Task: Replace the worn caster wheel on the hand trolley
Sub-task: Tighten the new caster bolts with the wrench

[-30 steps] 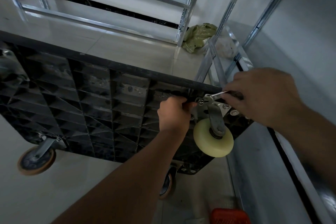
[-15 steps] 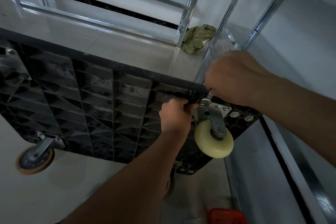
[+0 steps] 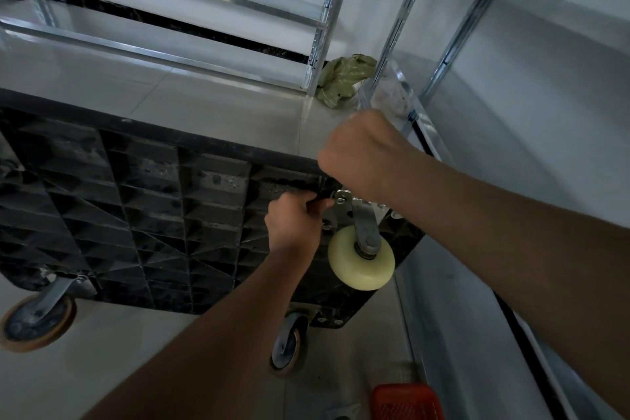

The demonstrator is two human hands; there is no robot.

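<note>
The trolley stands on its side, its black ribbed underside facing the camera. A cream wheel hangs in a metal bracket bolted to the corner on the right of the underside. The left hand lies just beside the bracket's plate, its fingers curled around a dark part at the plate's edge; what it grips is too dark to tell. The right hand is clenched just above the plate, on the trolley's top rim. Whether it holds a tool cannot be told, since the fingers are hidden.

The floor is pale tile. Two metal shelf racks stand along white walls. A green bag lies in the corner, and a red crate sits at the bottom edge.

Three wheels show: one cream, two brown-rimmed ones lower down.
</note>
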